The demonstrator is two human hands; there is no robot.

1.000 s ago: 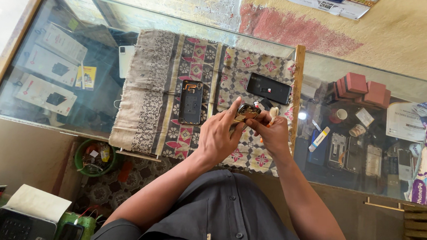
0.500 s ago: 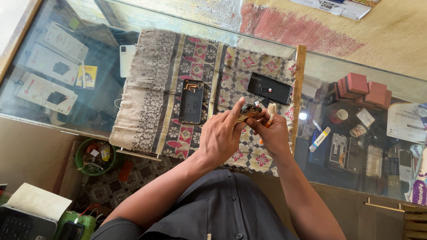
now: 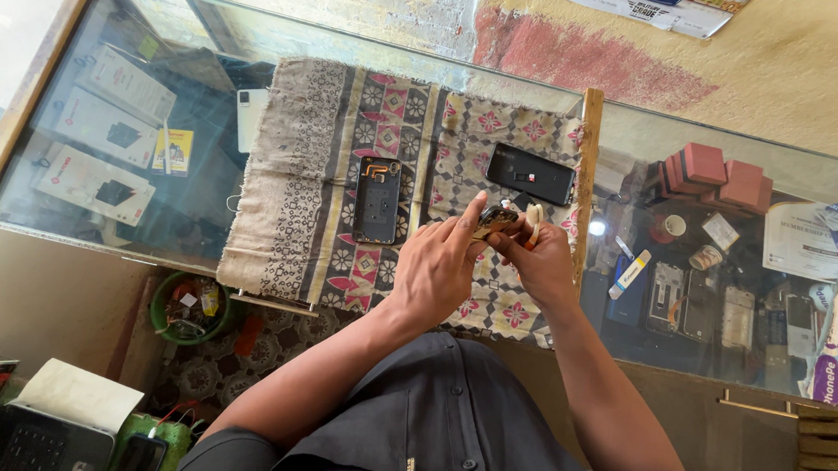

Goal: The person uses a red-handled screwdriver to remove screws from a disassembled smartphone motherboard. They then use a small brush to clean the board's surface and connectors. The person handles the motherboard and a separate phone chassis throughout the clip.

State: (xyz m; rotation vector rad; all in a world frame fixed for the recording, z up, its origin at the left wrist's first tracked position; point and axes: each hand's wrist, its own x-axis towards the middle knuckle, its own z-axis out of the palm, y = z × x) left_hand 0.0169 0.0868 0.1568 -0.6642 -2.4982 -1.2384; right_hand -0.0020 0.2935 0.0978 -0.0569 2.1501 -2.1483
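Observation:
My left hand (image 3: 436, 266) and my right hand (image 3: 535, 258) meet above a patterned cloth (image 3: 407, 126) spread on a glass counter (image 3: 117, 57). Both pinch a small brownish part (image 3: 494, 219) between the fingertips. The right hand also grips a thin tool with a white and orange handle (image 3: 533, 224). On the cloth lie an opened phone body (image 3: 377, 199), left of my hands, and a black phone back (image 3: 531, 173) just beyond them.
Boxes and phone parts show under the glass on both sides. Red blocks (image 3: 713, 173) sit at the right. A wooden divider (image 3: 587, 178) runs beside the cloth. A green bowl of bits (image 3: 188, 308) and a laptop (image 3: 21, 439) are lower left.
My hands have stayed in the same spot over the cloth; only the fingers have shifted slightly around the small part.

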